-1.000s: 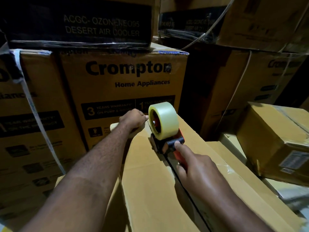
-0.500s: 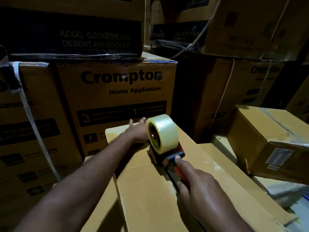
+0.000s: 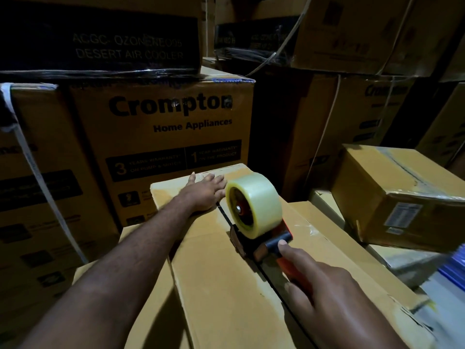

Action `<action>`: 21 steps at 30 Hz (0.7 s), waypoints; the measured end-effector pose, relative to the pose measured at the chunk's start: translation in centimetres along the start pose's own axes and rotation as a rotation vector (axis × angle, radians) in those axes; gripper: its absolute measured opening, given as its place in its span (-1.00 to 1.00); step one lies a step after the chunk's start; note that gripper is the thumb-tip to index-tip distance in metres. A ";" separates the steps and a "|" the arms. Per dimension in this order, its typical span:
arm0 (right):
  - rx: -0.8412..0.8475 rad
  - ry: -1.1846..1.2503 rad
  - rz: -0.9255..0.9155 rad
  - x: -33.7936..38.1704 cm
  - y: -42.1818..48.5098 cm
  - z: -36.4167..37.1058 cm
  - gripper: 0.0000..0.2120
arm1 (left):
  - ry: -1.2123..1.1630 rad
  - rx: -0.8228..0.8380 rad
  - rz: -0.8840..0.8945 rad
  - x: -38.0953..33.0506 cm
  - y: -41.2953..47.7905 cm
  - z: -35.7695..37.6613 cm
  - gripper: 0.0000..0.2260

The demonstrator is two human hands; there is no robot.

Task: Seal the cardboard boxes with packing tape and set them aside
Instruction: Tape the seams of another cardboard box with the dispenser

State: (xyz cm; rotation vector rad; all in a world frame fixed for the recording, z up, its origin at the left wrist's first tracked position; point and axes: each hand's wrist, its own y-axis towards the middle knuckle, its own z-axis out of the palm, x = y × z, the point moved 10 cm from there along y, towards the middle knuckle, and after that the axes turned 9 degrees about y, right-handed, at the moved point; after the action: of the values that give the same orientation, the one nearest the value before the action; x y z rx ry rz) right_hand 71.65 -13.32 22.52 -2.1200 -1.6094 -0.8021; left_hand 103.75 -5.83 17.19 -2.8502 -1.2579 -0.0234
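Flattened out since a second ago, left hand [image 3: 203, 192] now pressing with straight fingers on the far end of the cardboard box [image 3: 226, 298], and tape dispenser [image 3: 259, 202] slid nearer along the dark middle gap, right hand [image 3: 332, 303] wrapped round its red handle, one finger stretched onto the black bar. All around, a dim room stacked high with big brown Crompton boxes [image 3: 171, 127], plus a smaller taped box [image 3: 392, 197] on the right. Hard to make out: the dispenser's blade, the box sides, a blurry blue thing [image 3: 453, 268] at the right edge.
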 end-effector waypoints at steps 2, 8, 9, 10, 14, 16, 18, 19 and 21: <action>-0.008 -0.001 0.029 -0.5 -1.7 -0.7 -0.40 | 0.007 -0.018 0.029 0.1 0.3 0.3 -0.53; -0.024 -0.032 0.070 -1.1 -3.6 -0.2 -0.39 | 0.031 0.023 0.007 -2.4 -1.5 -1.0 -0.49; -0.028 -0.023 0.069 -1.2 -3.6 -0.1 -0.40 | 0.023 0.029 0.022 -3.9 -2.6 -1.3 -0.50; -0.037 -0.015 0.065 -1.2 -3.7 -0.1 -0.40 | 0.003 0.034 0.064 -5.6 -3.9 -1.3 -0.51; -0.081 0.009 0.034 -1.3 -4.4 -0.4 -0.42 | 0.001 0.056 0.292 -10.4 -7.1 1.3 -0.57; -0.073 0.016 0.036 -1.4 -4.6 -0.4 -0.41 | 0.089 0.111 0.339 -10.8 -7.4 2.1 -0.55; -0.061 0.003 0.032 -1.2 -4.7 -0.4 -0.42 | 0.146 0.145 0.363 -10.9 -7.5 2.4 -0.56; -0.058 -0.005 0.027 -1.1 -4.8 -0.4 -0.42 | 0.163 0.158 0.367 -10.9 -7.6 2.5 -0.57; -0.052 -0.014 0.020 -0.9 -5.1 -0.4 -0.42 | 0.168 0.154 0.370 -11.0 -7.6 2.6 -0.56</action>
State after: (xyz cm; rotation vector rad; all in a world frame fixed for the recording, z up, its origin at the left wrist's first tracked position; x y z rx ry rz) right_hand 66.47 -12.76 21.93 -2.1789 -1.5880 -0.8323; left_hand 90.67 -8.77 14.49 -2.8260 -0.6604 -0.1470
